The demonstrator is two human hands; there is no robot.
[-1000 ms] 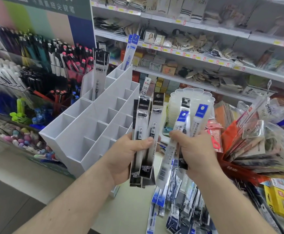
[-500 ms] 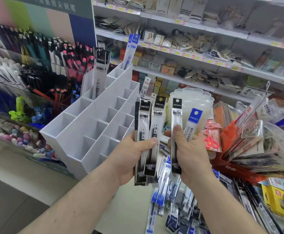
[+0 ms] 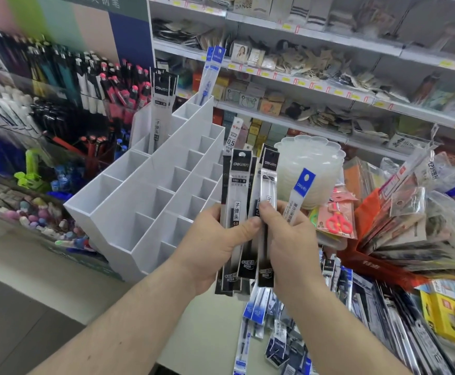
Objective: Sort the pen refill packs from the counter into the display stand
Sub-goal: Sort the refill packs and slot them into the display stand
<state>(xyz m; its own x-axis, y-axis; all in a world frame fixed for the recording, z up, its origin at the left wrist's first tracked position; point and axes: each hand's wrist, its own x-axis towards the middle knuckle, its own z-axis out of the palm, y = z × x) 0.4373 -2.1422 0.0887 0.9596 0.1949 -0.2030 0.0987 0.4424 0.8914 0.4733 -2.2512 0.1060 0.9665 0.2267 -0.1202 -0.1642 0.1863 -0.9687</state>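
A: At 12 o'clock from the person's chest, both hands meet over the desk [image 3: 215, 331]. The left hand [image 3: 215, 247] holds a fan of black-headed refill packs [image 3: 236, 212], thumb curled across their fronts.

B: And the right hand [image 3: 288, 239]?

A: Its grip pinches another black-headed pack [image 3: 268, 185] under the thumb, with a blue-headed pack [image 3: 301, 196] held behind it, tilting toward 1 o'clock. 1 second ago the hands were apart and the right held several packs, black and blue; now that black pack lies against the left hand's fan.

B: So what does that mean?

A: I judge black packs are being gathered by colour before going into a slot.

B: Where does the stand sit?

A: The white display stand [image 3: 150, 201] is at 10 o'clock, most compartments bare. 1 back slot holds black packs [image 3: 161, 104], a neighbour blue packs [image 3: 210, 71]. Many loose packs [image 3: 275, 334] remain on the desk at 5 o'clock, so sorting looks early.
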